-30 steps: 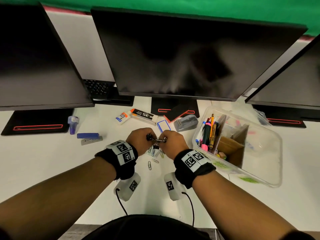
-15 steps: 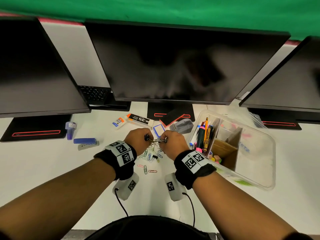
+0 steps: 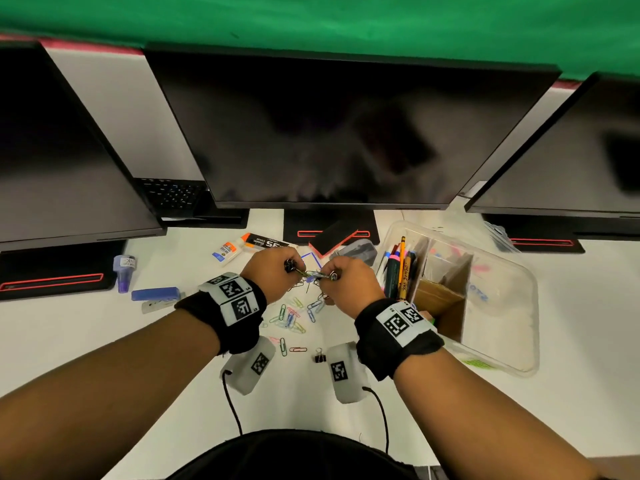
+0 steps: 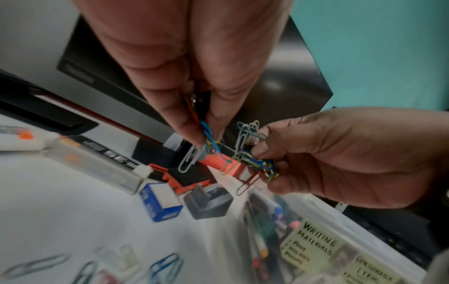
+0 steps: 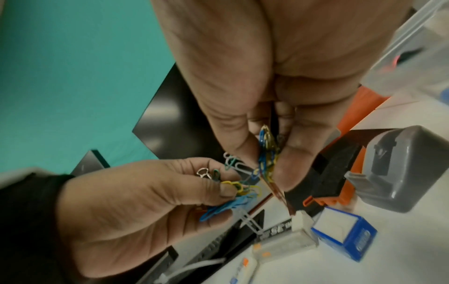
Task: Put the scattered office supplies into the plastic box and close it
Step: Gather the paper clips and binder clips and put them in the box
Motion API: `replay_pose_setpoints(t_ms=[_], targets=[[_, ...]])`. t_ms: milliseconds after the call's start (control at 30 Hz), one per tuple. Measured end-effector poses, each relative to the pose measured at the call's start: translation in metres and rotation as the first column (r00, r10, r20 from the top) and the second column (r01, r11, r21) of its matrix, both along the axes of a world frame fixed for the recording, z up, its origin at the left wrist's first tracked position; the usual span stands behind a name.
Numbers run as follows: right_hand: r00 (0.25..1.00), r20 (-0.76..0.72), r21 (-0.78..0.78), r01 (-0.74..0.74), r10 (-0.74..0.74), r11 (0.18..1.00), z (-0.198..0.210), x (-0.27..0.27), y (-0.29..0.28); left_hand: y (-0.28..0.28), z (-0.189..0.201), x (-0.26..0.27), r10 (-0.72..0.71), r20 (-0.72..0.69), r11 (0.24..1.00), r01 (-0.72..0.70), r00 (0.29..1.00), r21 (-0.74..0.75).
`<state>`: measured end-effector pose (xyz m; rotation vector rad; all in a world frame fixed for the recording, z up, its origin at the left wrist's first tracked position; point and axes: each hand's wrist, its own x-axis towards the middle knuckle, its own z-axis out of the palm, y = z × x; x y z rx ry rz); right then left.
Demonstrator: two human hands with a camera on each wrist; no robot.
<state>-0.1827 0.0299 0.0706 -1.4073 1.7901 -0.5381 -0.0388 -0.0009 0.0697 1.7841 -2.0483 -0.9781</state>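
Note:
Both hands hover over the white desk, each pinching a tangle of coloured paper clips. My left hand grips one bunch between thumb and fingers. My right hand pinches the other bunch, and a few linked clips bridge the two. Under the hands lie several loose paper clips and a black binder clip. To the right stands the open clear plastic box with pens, pencils and cardboard dividers inside.
Behind the hands lie a glue bottle, a staples box, a small blue box, a grey dispenser and an orange-black block. A purple glue stick and blue stapler lie left. Three monitors stand behind.
Both hands have lifted slightly with the tangled clips, and more loose clips and a binder clip now show on the desk beneath them. The head view has shifted.

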Motion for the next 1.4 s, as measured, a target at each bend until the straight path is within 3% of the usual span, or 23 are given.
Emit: replay_pose_setpoints(t_ms=[167, 333, 467, 800, 1067, 1233, 1400], targets=[[0.983, 0.118, -0.073, 0.151, -0.141, 0.986, 0.031, -0.052, -0.002, -0.009, 0.027, -0.040, -0.038, -0.095, 0.997, 0.032, 0.995, -0.069], [0.919, 0.093, -0.042, 0.387, -0.382, 0.921, 0.036, -0.128, -0.006, -0.010, 0.038, -0.091, -0.077, -0.138, 0.995, 0.066, 0.987, -0.079], [0.897, 0.018, 0.032, 0.441, -0.441, 0.897, 0.023, -0.169, -0.009, -0.008, 0.038, -0.130, -0.106, -0.167, 0.993, 0.095, 0.980, -0.071], [0.909, 0.095, 0.151, 0.390, -0.406, 0.908, 0.014, -0.217, -0.006, -0.008, 0.032, -0.201, -0.079, -0.112, 0.994, 0.070, 0.991, -0.087], [0.905, 0.206, 0.196, 0.335, -0.373, 0.922, 0.020, -0.236, 0.016, -0.011, 0.018, -0.242, -0.189, -0.025, 0.981, 0.190, 0.982, 0.035], [0.933, 0.182, 0.174, 0.280, -0.311, 0.944, 0.028, -0.227, 0.019, -0.013, 0.022, -0.225, -0.180, -0.080, 0.984, 0.180, 0.981, 0.001], [0.985, 0.133, 0.101, 0.101, -0.114, 0.990, 0.041, -0.173, 0.011, -0.014, 0.023, -0.153, -0.118, -0.167, 0.993, 0.117, 0.979, -0.012]])
